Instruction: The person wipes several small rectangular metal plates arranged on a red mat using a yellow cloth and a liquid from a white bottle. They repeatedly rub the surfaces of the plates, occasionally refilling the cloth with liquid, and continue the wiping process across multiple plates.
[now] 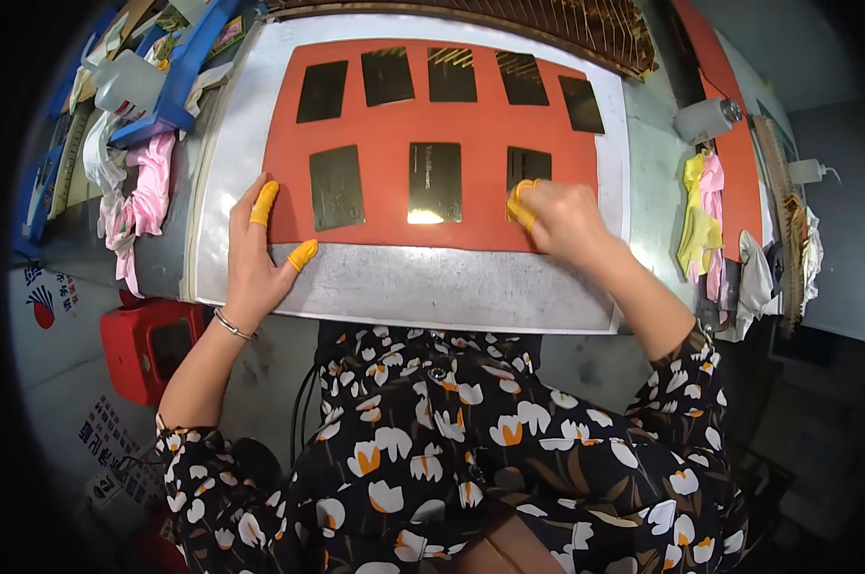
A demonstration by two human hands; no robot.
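Several dark, shiny rectangular plates lie in two rows on a red mat (385, 129). My right hand (568, 218) is closed over the lower right plate (528, 165), covering its lower part. Yellow finger covers show at its fingertips; what they pinch, if anything, is hidden. My left hand (253, 251) rests at the mat's lower left edge, thumb and forefinger apart in yellow covers, holding nothing. Nearest to it lies the lower left plate (337, 187). Between these two, the lower middle plate (434, 182) reflects a bright light.
Under the mat is a pale board with a bare metal strip (432, 287) along the front. A blue rack (179, 91) with a white plastic bottle (126, 81) stands left, beside pink cloths (148, 187). Right are another bottle (705, 120) and yellow cloth (696, 215). A wire-strung rack (547, 24) borders the back.
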